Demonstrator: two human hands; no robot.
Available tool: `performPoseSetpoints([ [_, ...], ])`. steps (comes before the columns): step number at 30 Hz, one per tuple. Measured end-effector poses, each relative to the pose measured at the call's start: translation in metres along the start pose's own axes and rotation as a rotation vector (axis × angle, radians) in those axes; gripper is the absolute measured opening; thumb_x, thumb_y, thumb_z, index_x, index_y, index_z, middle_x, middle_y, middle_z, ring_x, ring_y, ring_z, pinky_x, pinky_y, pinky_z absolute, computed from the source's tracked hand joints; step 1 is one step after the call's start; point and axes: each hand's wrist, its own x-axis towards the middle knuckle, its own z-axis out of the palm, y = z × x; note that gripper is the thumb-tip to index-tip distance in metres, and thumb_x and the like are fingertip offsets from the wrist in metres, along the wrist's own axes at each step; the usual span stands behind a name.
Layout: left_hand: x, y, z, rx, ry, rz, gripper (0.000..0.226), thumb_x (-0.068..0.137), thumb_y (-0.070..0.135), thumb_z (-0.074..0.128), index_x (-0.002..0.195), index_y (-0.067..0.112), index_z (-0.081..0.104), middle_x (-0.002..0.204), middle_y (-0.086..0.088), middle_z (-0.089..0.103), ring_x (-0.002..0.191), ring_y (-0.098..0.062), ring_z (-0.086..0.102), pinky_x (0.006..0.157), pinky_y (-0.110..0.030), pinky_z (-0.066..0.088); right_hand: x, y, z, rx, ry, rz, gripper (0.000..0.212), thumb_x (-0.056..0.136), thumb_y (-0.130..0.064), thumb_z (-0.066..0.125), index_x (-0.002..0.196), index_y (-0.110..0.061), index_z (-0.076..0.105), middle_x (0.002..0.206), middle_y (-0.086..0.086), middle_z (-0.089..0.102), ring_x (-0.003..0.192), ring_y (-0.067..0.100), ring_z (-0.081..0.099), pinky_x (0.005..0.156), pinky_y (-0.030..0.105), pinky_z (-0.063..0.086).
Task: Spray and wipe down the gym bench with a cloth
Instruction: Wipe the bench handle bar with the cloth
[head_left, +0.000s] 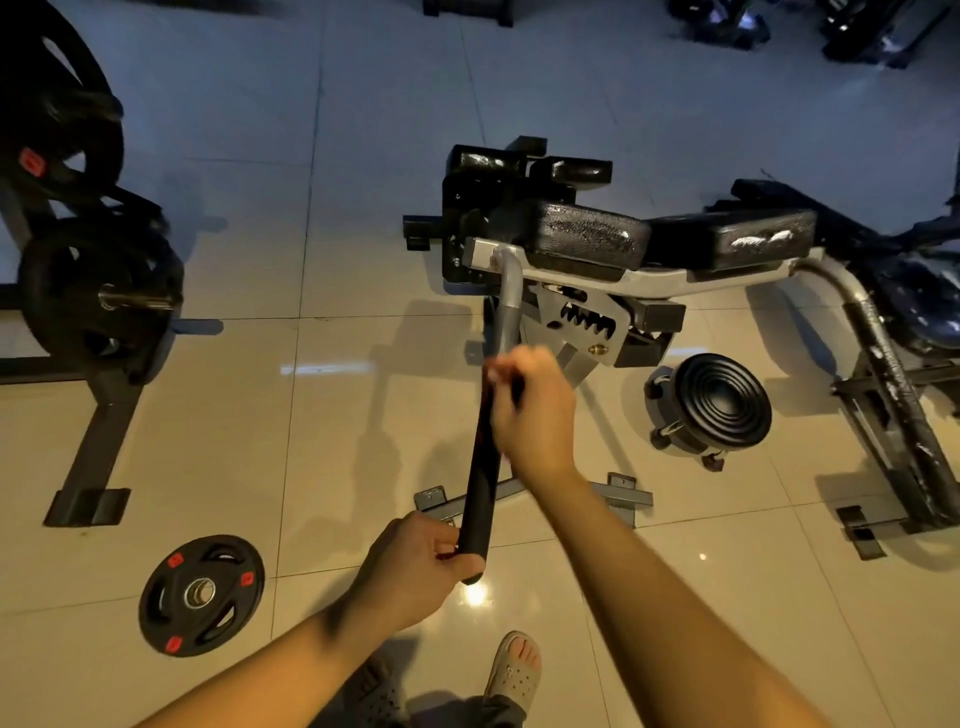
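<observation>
Upright grey-framed gym bench (587, 236), worn black padding

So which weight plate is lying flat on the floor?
The red-tabbed plate at lower left, alone and flat on the tiles; the other plates stand upright on the rack at far left.

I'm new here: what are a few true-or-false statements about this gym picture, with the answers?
1. The left hand and right hand both grip the black handle. True.
2. The right hand holds the handle's free end. False: the left hand holds that end; the right grips higher up, nearer the bench.
3. A weight plate with red marks lies flat on the floor. True.
4. A spray bottle stands on the bench pad. False: no bottle shows on it.
</observation>
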Motion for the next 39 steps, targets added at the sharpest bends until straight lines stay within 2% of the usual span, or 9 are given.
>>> performPoseSetpoints([
  [2,-0.002,0.001,0.000,-0.002,0.009,0.003,0.010,0.086,0.033,0.080,0.093,0.025,0.081,0.084,0.016,0.076,0.078,-0.004,0.072,0.075,-0.029,0.060,0.048,-0.003,0.002,0.006,0.069,0.041,0.004,0.097,-0.015,0.062,0.096,-0.014,0.066,0.095,0.001,0.057,0.085,0.015,0.054,0.074,0.028,0.046],
  [6,-0.004,0.004,-0.001,0.016,0.050,0.000,0.015,0.088,0.035,0.079,0.098,0.026,0.081,0.082,0.016,0.075,0.073,-0.001,0.068,0.062,-0.019,0.051,0.024,0.000,0.001,0.073,0.101,0.078,0.003,0.096,-0.014,0.063,0.094,-0.014,0.065,0.095,0.001,0.059,0.085,0.012,0.054,0.074,0.025,0.044],
  [11,-0.005,0.001,-0.001,0.018,0.028,-0.001,0.012,0.085,0.036,0.079,0.088,0.025,0.081,0.078,0.010,0.077,0.078,-0.015,0.073,0.078,-0.043,0.059,-0.101,0.007,-0.011,0.059,-0.130,0.000,0.009,0.093,-0.002,0.066,0.090,-0.010,0.063,0.087,0.001,0.055,0.080,0.012,0.052,0.069,0.023,0.043],
  [15,-0.003,-0.001,0.001,0.013,0.043,0.029,0.012,0.088,0.035,0.078,0.097,0.027,0.082,0.085,0.013,0.077,0.077,-0.003,0.070,0.070,-0.023,0.055,-0.010,0.000,-0.002,0.042,-0.021,-0.028,0.002,0.095,-0.011,0.065,0.094,-0.011,0.067,0.092,0.000,0.056,0.078,0.005,0.049,0.073,0.011,0.040],
  [19,-0.002,-0.004,0.003,-0.006,0.074,0.052,0.011,0.088,0.033,0.080,0.088,0.022,0.082,0.071,0.006,0.074,0.070,-0.017,0.069,0.061,-0.024,0.049,0.017,-0.003,0.006,0.082,0.103,0.024,0.005,0.096,-0.014,0.065,0.098,-0.010,0.068,0.097,0.003,0.057,0.083,0.006,0.048,0.074,0.008,0.038],
  [26,-0.004,-0.014,0.007,-0.145,0.049,0.062,0.023,0.087,0.034,0.079,0.088,0.011,0.079,0.078,-0.004,0.075,0.073,-0.020,0.065,0.072,-0.030,0.047,-0.101,0.013,-0.012,0.125,-0.241,-0.062,0.011,0.092,-0.005,0.070,0.100,-0.013,0.072,0.090,-0.003,0.054,0.084,-0.003,0.052,0.074,0.007,0.037],
  [30,-0.007,-0.016,0.011,-0.191,0.078,0.061,0.011,0.088,0.031,0.078,0.095,0.023,0.082,0.080,0.008,0.076,0.079,-0.009,0.067,0.075,-0.025,0.048,0.006,0.010,-0.005,0.040,-0.055,-0.057,0.009,0.094,-0.015,0.066,0.100,-0.015,0.072,0.098,0.006,0.060,0.090,0.010,0.052,0.083,0.020,0.042],
  [33,-0.009,-0.018,0.015,-0.247,0.092,0.050,0.012,0.088,0.031,0.078,0.098,0.027,0.082,0.083,0.007,0.077,0.084,-0.017,0.069,0.082,-0.034,0.054,0.017,0.011,-0.002,0.046,0.011,-0.009,0.010,0.095,-0.017,0.066,0.104,-0.018,0.072,0.102,0.005,0.062,0.092,0.006,0.051,0.085,0.011,0.037],
  [39,-0.011,-0.022,0.020,-0.339,0.086,0.044,0.016,0.088,0.029,0.076,0.104,0.031,0.080,0.092,0.011,0.078,0.093,-0.013,0.072,0.095,-0.044,0.057,-0.071,0.024,-0.026,0.028,-0.282,-0.057,0.006,0.094,-0.013,0.069,0.099,-0.015,0.073,0.091,-0.004,0.053,0.086,0.001,0.052,0.074,0.011,0.039],
])
